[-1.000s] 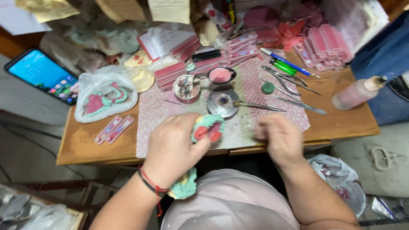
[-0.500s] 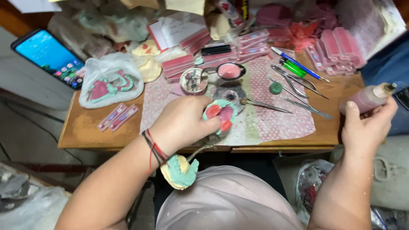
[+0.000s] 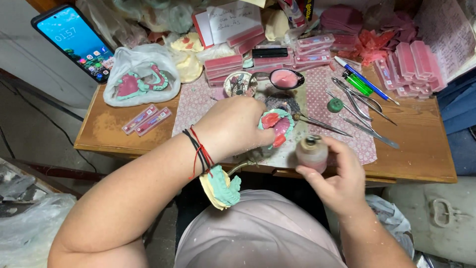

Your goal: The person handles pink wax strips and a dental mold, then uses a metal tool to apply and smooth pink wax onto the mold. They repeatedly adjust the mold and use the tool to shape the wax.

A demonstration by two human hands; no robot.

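Now dental model (image 3: pixel 275 125) in left hand (image 3: pixel 233 128)

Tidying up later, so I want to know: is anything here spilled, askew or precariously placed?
Nothing looks spilled. One oddity: the phone sits tilted past the table's far left corner, leaning on the wall. The left hand holds a dental model; the right hand holds a small bottle.

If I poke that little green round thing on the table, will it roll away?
The little green round thing looks like a small flat cap, so it would probably slide, not roll, unless tipped on edge. It seems light, so a poke should move it easily. It sits on the patterned cloth, which may slow it, and the metal tools beside it might stop it.
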